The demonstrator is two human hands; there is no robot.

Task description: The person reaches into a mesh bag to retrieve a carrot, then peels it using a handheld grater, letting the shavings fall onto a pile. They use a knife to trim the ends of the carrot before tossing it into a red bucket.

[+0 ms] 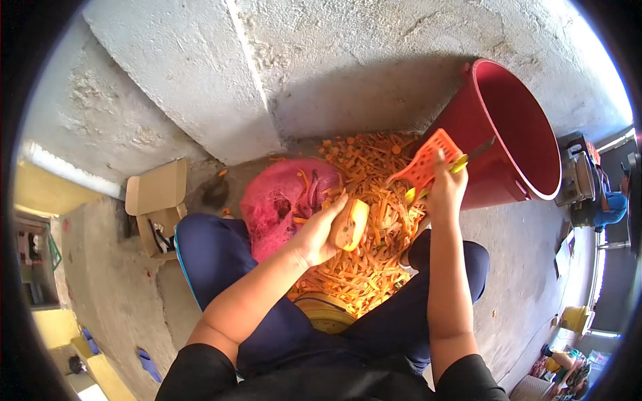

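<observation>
My left hand (321, 235) is closed around a thick, peeled orange chunk (349, 225) with flat cut faces, a fruit or vegetable. In my right hand (447, 188) is an orange slotted plastic tool (433, 159). The same hand also grips a knife by its yellow-green handle (459, 164), its dark blade pointing right towards the bucket. Below and between both hands lies a large heap of orange peelings (381, 257). A pink mesh sack (277, 200) rests left of the heap, beyond my left forearm.
A tall red bucket (468, 120) tilts at the right beside the peelings. An open cardboard box (157, 184) lies left of my knee. A rough concrete wall (334, 40) stands ahead. Between my legs is a yellow container (326, 313). One person (612, 207) is far right.
</observation>
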